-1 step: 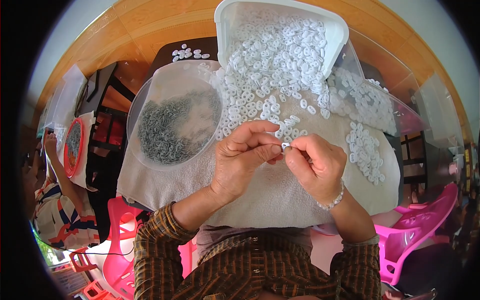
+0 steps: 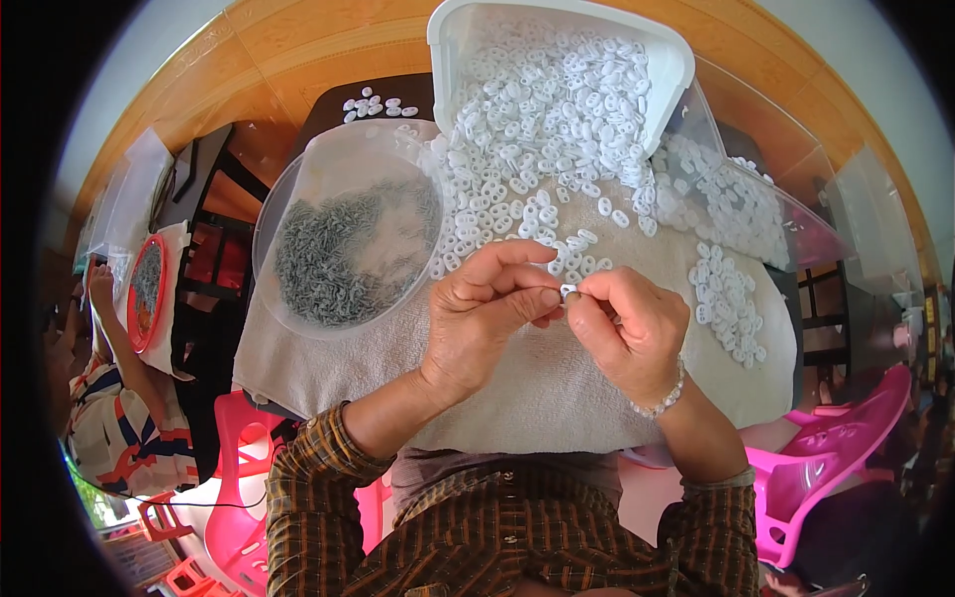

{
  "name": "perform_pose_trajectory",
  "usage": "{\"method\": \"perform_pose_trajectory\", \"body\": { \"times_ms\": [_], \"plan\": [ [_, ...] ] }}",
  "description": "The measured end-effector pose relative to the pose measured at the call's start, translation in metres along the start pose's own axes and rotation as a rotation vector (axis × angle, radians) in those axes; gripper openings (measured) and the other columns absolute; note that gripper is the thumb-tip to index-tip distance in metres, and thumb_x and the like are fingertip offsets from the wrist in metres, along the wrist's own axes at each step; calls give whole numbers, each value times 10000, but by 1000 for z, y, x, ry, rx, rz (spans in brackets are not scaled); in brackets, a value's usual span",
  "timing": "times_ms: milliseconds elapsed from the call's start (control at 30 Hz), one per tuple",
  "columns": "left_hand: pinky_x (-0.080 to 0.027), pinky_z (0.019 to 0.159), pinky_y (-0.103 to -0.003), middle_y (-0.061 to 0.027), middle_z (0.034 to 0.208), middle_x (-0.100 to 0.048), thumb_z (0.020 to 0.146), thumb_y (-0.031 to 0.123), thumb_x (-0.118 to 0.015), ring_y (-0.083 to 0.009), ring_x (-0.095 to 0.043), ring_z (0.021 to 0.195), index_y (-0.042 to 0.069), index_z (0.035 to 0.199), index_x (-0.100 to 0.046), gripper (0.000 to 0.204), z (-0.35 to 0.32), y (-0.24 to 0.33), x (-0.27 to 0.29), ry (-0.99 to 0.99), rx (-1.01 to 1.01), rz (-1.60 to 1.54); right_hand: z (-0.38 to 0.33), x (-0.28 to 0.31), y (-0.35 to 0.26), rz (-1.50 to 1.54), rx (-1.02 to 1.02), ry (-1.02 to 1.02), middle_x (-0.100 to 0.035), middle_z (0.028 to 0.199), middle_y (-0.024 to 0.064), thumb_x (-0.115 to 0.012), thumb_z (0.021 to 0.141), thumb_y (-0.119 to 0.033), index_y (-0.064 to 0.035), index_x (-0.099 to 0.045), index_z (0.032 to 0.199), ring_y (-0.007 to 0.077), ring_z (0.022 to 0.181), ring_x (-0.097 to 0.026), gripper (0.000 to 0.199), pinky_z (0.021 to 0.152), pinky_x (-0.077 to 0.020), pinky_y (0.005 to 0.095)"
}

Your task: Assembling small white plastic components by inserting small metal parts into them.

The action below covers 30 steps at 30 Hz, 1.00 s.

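Observation:
A small white oval plastic piece with two holes [image 2: 569, 290] sits between the fingertips of both hands, above the towel-covered table. My left hand [image 2: 473, 318] is closed in a pinch at its left side, with the other fingers curled. From the right, my right hand [image 2: 635, 326] grips the piece between thumb and forefinger. Whether anything smaller is pinched there too is hidden by the fingers. Just beyond my hands lie loose white pieces [image 2: 577, 249] of the same shape. Left of my left hand stands a shallow clear round tub [image 2: 393, 254] holding many small grey metal-looking pieces [image 2: 323, 259].
A white bin [image 2: 678, 75] lies tipped at the back, spilling white pieces onto the beige towel [image 2: 477, 423]. At right are a clear box [image 2: 786, 169] with more pieces and a small separate pile [image 2: 724, 303]. Pink chairs [image 2: 831, 448] flank me; another person's arm [image 2: 129, 343] shows far left.

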<state>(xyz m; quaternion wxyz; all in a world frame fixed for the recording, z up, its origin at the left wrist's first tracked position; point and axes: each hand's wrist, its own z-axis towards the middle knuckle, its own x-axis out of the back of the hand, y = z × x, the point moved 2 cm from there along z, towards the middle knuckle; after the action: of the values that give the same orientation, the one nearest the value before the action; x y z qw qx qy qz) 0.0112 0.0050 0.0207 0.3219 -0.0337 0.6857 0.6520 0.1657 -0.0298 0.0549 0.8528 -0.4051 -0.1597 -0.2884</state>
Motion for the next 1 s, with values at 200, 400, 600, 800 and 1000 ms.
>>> {"method": "perform_pose_trajectory", "body": {
  "times_ms": [200,400,600,800,1000],
  "plan": [
    [-533,720,-274,-73,940,-665,859,-63,-598,-144,-632,813,2,1129,-576,278,-1,-1,-2,12,29,29,1,0,2,32,-57,-4,-579,606,63,-665,724,5,-46,-576,741,171,480,-572,104,435,-434,274],
    [-537,745,-269,-70,939,-663,896,-19,-577,-146,-645,849,13,1164,-555,271,1,2,-4,-38,51,32,0,3,5,68,-87,-6,-579,607,59,-661,739,-8,-45,-585,744,149,477,-569,85,439,-429,260],
    [-540,730,-282,-97,958,-670,874,-48,-586,-166,-648,789,-11,1137,-558,267,1,4,-4,-18,64,3,1,4,5,66,-88,-6,-578,601,55,-667,739,-9,-41,-588,739,137,474,-570,85,439,-429,255],
    [-542,727,-285,-105,964,-670,879,-51,-575,-169,-649,796,-17,1133,-553,258,2,3,-4,-23,53,0,1,3,5,69,-83,5,-579,600,51,-671,731,3,-38,-584,738,126,475,-569,96,437,-424,250],
    [-543,744,-287,-105,971,-666,871,-66,-580,-168,-645,811,-5,1132,-555,269,-1,3,-4,-21,19,53,1,3,3,35,-44,1,-578,611,50,-665,730,17,-44,-579,740,137,478,-566,106,433,-424,255]
  ]
}}
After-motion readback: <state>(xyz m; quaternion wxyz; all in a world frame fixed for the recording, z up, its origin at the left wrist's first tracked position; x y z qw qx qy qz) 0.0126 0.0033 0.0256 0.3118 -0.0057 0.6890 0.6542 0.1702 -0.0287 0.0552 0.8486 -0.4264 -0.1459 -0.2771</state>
